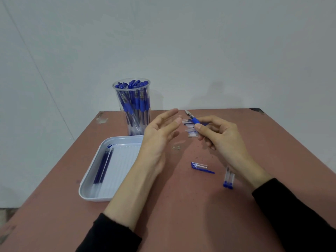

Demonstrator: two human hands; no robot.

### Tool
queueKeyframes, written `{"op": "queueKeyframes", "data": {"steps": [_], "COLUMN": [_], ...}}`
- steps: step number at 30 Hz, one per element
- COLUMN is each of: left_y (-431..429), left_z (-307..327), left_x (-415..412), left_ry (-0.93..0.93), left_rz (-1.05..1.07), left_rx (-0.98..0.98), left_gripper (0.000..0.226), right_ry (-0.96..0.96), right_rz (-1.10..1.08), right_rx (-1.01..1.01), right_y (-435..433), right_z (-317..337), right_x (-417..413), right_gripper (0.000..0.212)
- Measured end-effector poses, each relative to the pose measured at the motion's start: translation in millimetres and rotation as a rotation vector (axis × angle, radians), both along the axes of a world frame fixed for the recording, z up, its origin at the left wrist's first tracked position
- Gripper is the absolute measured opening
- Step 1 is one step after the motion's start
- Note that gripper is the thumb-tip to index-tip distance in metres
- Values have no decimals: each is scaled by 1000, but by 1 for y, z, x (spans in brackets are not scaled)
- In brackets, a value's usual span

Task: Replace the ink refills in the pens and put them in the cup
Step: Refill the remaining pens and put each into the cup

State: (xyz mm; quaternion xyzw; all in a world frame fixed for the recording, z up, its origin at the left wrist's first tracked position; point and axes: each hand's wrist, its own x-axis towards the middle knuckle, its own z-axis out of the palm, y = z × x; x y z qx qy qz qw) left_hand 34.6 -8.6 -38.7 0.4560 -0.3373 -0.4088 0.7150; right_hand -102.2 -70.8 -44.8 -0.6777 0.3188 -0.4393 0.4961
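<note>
My right hand point(220, 135) grips a blue-gripped pen point(193, 119), its tip pointing up and to the left. My left hand point(160, 131) hovers just left of it with straight, relaxed fingers and holds nothing. A clear cup point(131, 106) full of blue pens stands at the table's far edge. Three dark blue refills point(103, 165) lie at the left side of a white tray point(111, 190). A blue pen cap point(201, 166) lies on the table below my hands. Behind the hands lies a pile of used refills point(190, 128).
Two clear barrel pieces with blue ends point(229, 178) lie beside my right wrist. The brown table point(181, 206) ends at a white wall behind the cup. A small clear bit point(176, 147) lies near the middle.
</note>
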Motion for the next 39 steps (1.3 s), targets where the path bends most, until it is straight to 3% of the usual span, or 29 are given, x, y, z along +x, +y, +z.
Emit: {"op": "queueKeyframes", "data": {"steps": [5, 10, 12, 15, 20, 27, 35, 39], "left_y": [1, -1, -2, -3, -2, 0, -1, -4], "left_z": [-2, -1, -3, -9, -23, -28, -31, -29], "left_x": [-4, 1, 4, 6, -6, -6, -6, -4], "left_ry": [-130, -34, -90, -400, -1048, -1467, -1601, -1482], "left_rz": [-62, 107, 199, 232, 17, -33, -50, -25], "left_rx": [45, 15, 21, 87, 338, 378, 383, 371], "left_gripper": [18, 15, 15, 13, 16, 29, 33, 27], "right_ry": [50, 133, 182, 199, 211, 216, 230, 234], "right_rz": [53, 16, -43, -151, -234, -239, -240, -232], "right_rx": [-55, -101, -125, -145, -144, -147, -155, -173], "right_y": [4, -1, -4, -10, -14, -14, -15, -15], "right_z": [1, -2, -2, -3, -4, -4, -4, -4], "right_x": [0, 0, -1, -4, -8, -8, -8, -8], "right_gripper": [12, 10, 10, 14, 14, 6, 8, 12]}}
